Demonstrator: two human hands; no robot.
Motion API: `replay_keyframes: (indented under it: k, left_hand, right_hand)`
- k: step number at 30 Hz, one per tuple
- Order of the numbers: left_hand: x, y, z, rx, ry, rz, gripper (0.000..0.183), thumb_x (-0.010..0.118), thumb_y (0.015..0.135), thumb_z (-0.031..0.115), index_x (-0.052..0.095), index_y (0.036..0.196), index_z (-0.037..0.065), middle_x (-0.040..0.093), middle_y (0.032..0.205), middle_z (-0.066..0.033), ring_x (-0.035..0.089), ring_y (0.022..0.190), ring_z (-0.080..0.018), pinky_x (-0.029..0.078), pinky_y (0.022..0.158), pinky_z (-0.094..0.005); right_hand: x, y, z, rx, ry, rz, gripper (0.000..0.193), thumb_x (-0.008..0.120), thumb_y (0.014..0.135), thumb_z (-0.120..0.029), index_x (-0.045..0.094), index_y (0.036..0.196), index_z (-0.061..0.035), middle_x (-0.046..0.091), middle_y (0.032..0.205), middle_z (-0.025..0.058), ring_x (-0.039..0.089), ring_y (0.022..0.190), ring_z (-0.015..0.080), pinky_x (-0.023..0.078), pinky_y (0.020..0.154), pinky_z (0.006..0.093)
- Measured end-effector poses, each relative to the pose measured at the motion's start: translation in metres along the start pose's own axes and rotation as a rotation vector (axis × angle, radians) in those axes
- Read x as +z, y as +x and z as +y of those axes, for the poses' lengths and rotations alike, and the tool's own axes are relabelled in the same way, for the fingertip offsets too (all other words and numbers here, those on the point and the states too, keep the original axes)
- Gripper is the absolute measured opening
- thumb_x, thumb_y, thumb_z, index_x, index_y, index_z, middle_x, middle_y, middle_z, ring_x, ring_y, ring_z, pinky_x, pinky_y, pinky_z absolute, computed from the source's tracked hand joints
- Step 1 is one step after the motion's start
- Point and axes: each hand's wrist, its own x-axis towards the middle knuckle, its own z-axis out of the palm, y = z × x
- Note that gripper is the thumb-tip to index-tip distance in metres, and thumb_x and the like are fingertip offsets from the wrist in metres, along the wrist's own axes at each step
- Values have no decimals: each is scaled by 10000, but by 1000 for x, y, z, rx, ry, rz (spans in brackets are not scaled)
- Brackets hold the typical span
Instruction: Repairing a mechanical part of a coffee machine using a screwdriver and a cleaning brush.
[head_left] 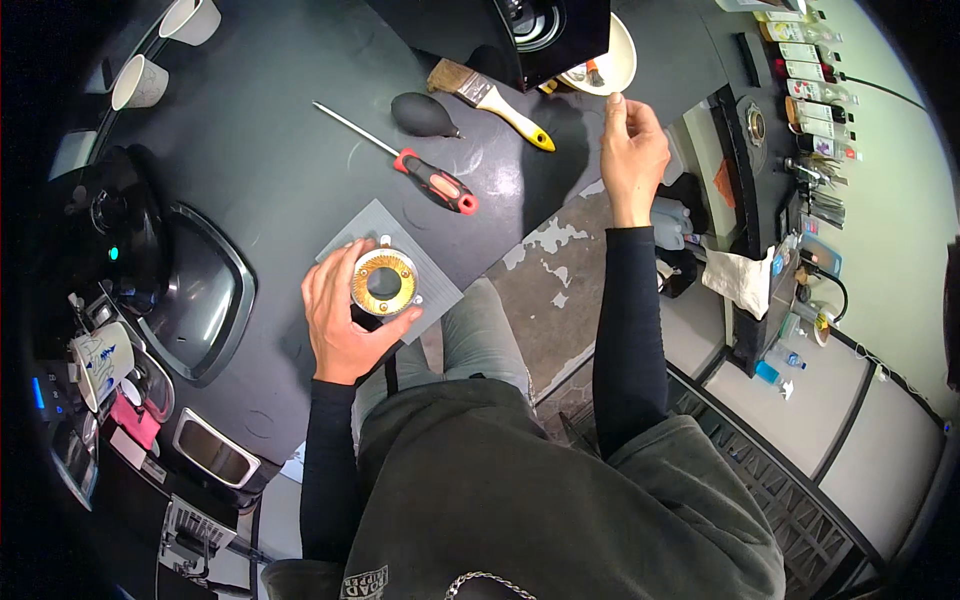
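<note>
My left hand [335, 315] is wrapped round a gold-coloured grinder burr [407, 286] in a silver metal carrier with small tabs. It is held over a grey ribbed mat [425, 245] at the table's near edge. My right hand [636, 160] is raised at the right, beside the rim of a cream bowl [627, 58]. Its fingers are curled and pressed together; whatever they hold, if anything, cannot be made out. Inside the bowl lies a small item with an orange-red tip [594, 74], partly hidden by a black machine [480, 35] with a round metal opening.
A red-and-black screwdriver [440, 186], a black rubber air blower [421, 115] and a flat paintbrush [500, 104] lie on the dark table. Paper cups [140, 84], a black machine [115, 230] and a shallow black tray [205, 300] stand left. Bottles [810, 90] line the right wall.
</note>
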Motion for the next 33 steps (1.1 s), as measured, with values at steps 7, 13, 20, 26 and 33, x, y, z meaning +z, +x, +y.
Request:
replay_keyframes:
  k: [7,13,20,26,33]
  left_hand:
    - [0,2,2,8,33,14,995,970,659,354,518,1480,21,675,1353,-107,590,1277,-322,376,1116,-505]
    - [2,-1,0,-3,27,27,1055,977,656,366,471,1507,4,671,1363,-111,590,1262,-336,371,1123,-512]
    - [2,1,4,-26,46,26,1067,976,665,379,456,1515,-2,686,1350,-107,587,1271,-332,366,1131,-499]
    - [-1,-1,0,7,35,46,1056,968,676,398,455,1518,18,692,1351,-78,593,1274,-313,365,1132,-507]
    - [-1,1,-1,-1,11,8,944,926,657,278,531,1490,77,635,1381,-139,572,1301,-323,380,1140,-483]
  right_hand:
    - [3,-17,-1,-73,41,-99,222,669,1015,-218,759,1056,-18,780,908,164,765,855,249,571,810,371]
    - [-8,41,-5,-183,8,2,294,694,998,-284,766,1085,-12,792,949,146,766,885,254,571,833,370]
    - [-27,87,-49,-282,-305,-471,374,672,985,-378,791,1108,-45,786,897,106,747,779,192,572,744,343]
    - [17,-14,-39,-491,-178,-527,365,753,949,-332,733,1209,-77,713,1038,159,694,960,338,556,857,446]
    - [30,-45,-11,-592,-341,-428,230,641,997,-173,615,1197,-61,678,1003,191,645,953,428,513,814,535]
